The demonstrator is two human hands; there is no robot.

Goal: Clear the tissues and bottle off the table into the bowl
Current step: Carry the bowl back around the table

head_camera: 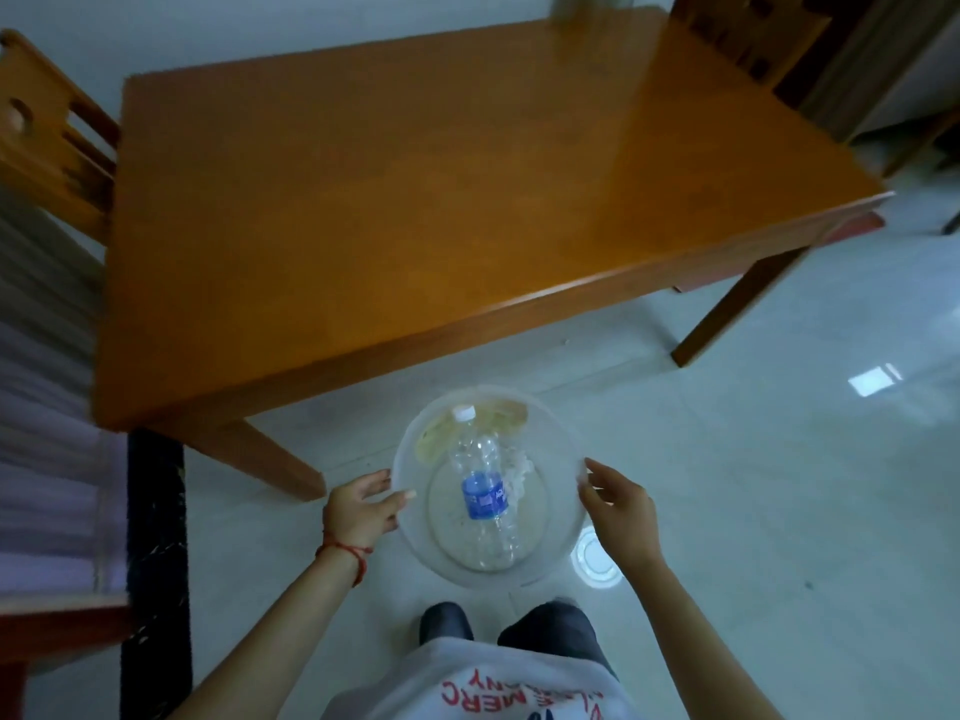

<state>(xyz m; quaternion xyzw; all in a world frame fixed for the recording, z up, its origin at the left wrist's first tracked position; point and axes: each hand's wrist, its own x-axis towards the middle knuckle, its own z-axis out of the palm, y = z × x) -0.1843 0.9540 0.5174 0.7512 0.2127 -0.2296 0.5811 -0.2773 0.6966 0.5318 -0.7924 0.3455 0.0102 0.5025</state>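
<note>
While the clear round plastic bowl (488, 569) sits between both hands, the left hand (363, 509) has its thumb hooked over the rim at nine o'clock. The right hand (618, 506) touches the rim at three o'clock with fingers loosely spread; whether it truly grips I cannot tell. Inside lies one crumpled clear water bottle with a blue label (483, 491), cap toward twelve, and beside it at least one wad of white tissue (519, 472); an exact count is beyond me. On the orange-brown wooden table (415, 200) at twelve o'clock I see nothing left. My worry: a one-sided lift would tip the light bowl, rolling the bottle out.
</note>
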